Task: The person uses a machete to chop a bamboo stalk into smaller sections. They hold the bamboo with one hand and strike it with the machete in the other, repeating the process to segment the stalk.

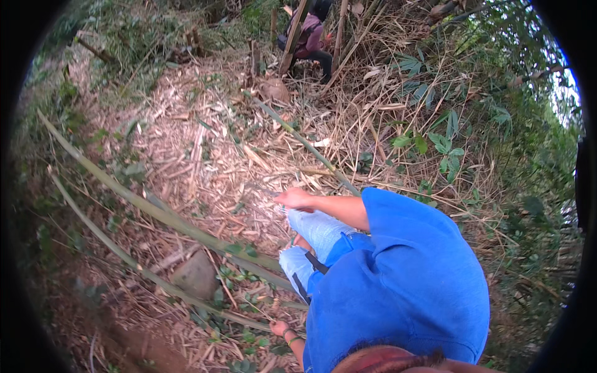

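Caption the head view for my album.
Blue shirt, pale jeans and two bare hands among long green stalks, above litter-strewn ground.

Shirt (pixel 416 273) at 4 o'clock: solid bright blue. Jeans (pixel 326 233) near centre: pale washed blue, faded whitish patches, dark bands (pixel 316 262) across. Thick pole (pixel 168 216) at 9: dull green. Thin pole (pixel 148 273) at 8: lighter yellowish green. Pole (pixel 297 135) at 12: green, paler at joints. Rock (pixel 194 276) at 8: grey-brown. Litter (pixel 180 149) at 10: streaky tan and straw (patchy green mixed in). Co-worker (pixel 314 40) at 12: mauve top, dark trousers. Leaves (pixel 443 144) between 2 and 3: mid green.
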A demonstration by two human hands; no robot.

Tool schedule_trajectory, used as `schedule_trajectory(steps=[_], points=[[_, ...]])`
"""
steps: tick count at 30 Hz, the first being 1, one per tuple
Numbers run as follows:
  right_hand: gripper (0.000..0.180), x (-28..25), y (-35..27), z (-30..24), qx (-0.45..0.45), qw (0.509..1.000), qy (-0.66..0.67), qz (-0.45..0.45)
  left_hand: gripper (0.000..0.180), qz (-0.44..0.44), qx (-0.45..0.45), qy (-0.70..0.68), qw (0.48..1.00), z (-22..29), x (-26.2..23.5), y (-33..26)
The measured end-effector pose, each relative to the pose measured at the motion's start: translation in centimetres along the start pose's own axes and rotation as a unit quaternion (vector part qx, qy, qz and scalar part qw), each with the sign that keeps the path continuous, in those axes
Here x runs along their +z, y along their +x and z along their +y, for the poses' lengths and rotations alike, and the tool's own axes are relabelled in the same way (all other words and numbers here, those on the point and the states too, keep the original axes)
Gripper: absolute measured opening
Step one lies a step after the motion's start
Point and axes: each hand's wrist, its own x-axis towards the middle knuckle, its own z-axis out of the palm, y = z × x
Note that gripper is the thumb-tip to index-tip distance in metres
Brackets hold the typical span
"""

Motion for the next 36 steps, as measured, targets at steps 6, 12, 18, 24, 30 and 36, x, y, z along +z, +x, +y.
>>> schedule_trajectory(steps=[6, 12, 18, 24, 30, 36], points=[[0.046, -8.4, -5.9, 14.2, 0.135, 0.982, -0.110, 0.074, 0.020, 0.001, -0.092, -0.090, 0.992, 2.6, -3.1, 0.8], [0.031, -9.8, -13.7, 28.2, 0.221, 0.948, -0.138, 0.184, 0.018, -0.036, 0.014, 0.032, 0.999, 10.0, -3.3, 2.9], [0.028, -11.9, -17.3, 22.7, 0.402, 0.829, 0.297, 0.250, 0.016, -0.069, 0.100, 0.109, 0.987, 17.2, -1.2, 5.8], [0.040, -10.4, -17.4, 16.9, 0.351, 0.832, 0.341, 0.262, 0.014, -0.051, 0.184, 0.131, 0.973, 24.5, -2.4, 10.7], [0.057, -3.0, -17.4, 20.7, 0.328, 0.859, 0.257, 0.297, 0.012, -0.062, 0.273, 0.109, 0.954, 37.6, -3.7, 11.3], [0.040, 3.0, -20.4, 22.3, 0.385, 0.823, 0.336, 0.250, 0.019, -0.171, 0.214, -0.044, 0.961, 43.1, -2.7, 12.4]])
